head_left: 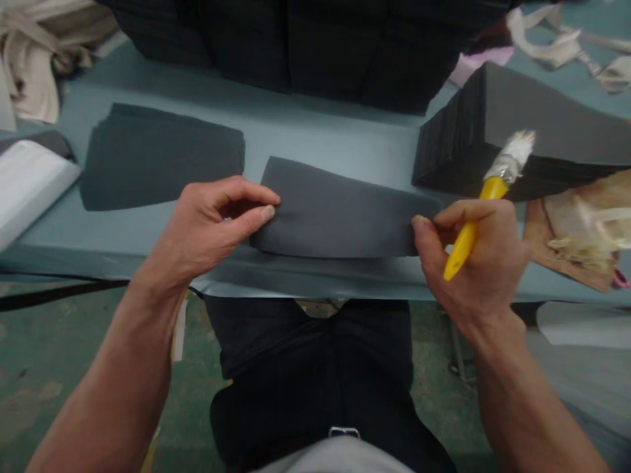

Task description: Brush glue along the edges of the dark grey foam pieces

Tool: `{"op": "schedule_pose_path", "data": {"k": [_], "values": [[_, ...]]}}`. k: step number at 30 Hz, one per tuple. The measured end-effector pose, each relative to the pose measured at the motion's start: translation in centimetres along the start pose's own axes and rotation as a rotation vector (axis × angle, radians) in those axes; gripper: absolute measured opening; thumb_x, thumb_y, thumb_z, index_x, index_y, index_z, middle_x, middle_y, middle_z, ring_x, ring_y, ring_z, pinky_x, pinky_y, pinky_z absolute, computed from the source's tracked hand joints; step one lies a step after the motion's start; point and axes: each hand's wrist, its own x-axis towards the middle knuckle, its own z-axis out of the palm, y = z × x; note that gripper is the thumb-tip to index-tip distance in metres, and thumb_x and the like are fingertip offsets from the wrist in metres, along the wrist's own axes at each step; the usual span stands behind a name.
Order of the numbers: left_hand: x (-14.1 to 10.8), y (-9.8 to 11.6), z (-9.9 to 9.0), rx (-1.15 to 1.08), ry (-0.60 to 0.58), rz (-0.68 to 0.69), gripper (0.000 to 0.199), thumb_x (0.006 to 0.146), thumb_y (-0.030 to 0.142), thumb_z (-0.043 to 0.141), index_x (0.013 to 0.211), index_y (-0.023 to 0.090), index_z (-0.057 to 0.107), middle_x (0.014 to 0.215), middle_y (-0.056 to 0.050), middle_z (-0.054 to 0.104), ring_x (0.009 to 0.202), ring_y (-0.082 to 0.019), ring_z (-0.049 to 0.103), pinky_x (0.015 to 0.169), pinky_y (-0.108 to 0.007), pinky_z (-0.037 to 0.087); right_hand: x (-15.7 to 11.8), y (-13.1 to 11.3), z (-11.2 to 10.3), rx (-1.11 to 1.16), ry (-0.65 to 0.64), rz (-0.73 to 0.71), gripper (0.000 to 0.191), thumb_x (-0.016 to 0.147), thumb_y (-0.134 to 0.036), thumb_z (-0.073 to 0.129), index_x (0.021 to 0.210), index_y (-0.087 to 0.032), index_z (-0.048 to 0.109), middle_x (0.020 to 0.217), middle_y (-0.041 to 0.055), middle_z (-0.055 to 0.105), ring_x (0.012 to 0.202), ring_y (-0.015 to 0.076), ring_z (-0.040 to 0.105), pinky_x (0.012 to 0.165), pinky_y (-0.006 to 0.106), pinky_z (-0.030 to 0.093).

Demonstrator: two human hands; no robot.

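A dark grey curved panel (340, 213) is stretched between my two hands just above the front of the table. Its left end is pinched between thumb and fingers of my left hand (221, 217). At the right end, my right hand (478, 256) pinches the panel with thumb and forefinger. That same hand also keeps a yellow-handled paintbrush (488, 197) tucked in its grip, bristles pointing up and away, coated whitish. Left of the panel lies a low stack of similar dark pieces (162, 157). A tall stack of grey panels (552, 118) stands behind my right hand.
Large dark stacks (315, 46) line the back of the light blue table (330, 138). Beige fabric strips (34, 59) lie at back left, a white folded piece (29, 184) at the left edge. On the right sits a brown board (566, 243) with dried residue and a clear container.
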Motion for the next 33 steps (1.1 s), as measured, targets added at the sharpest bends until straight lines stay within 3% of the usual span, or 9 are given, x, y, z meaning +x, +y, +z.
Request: {"op": "schedule_pose_path", "data": {"k": [7, 16, 33], "values": [[0.5, -0.1, 0.1, 0.025, -0.098, 0.083, 0.024, 0.091, 0.042, 0.072, 0.101, 0.025, 0.085, 0.097, -0.002, 0.08, 0.086, -0.017, 0.069, 0.076, -0.028, 0.053, -0.5, 0.7, 0.3, 0.013, -0.035, 0.087, 0.02, 0.094, -0.041, 0.074, 0.093, -0.029, 0.057, 0.076, 0.0005, 0.064, 0.06, 0.0203, 0.062, 0.057, 0.037, 0.047], [0.7, -1.0, 0.3, 0.038, -0.148, 0.104, 0.029, 0.094, 0.047, 0.07, 0.104, 0.025, 0.084, 0.098, -0.003, 0.079, 0.086, -0.018, 0.07, 0.077, -0.029, 0.053, -0.8, 1.4, 0.8, -0.064, -0.048, 0.051, 0.018, 0.095, -0.04, 0.073, 0.092, -0.028, 0.06, 0.076, 0.0017, 0.066, 0.059, 0.0213, 0.064, 0.058, 0.039, 0.049], [0.8, -1.3, 1.0, 0.079, -0.124, 0.097, 0.022, 0.092, 0.038, 0.07, 0.103, 0.024, 0.084, 0.087, 0.001, 0.073, 0.068, -0.013, 0.057, 0.067, -0.028, 0.045, -1.8, 2.0, 1.8, -0.107, -0.064, -0.012, 0.016, 0.097, -0.039, 0.068, 0.097, -0.028, 0.056, 0.08, 0.0005, 0.068, 0.062, 0.0184, 0.066, 0.059, 0.033, 0.052]]}}
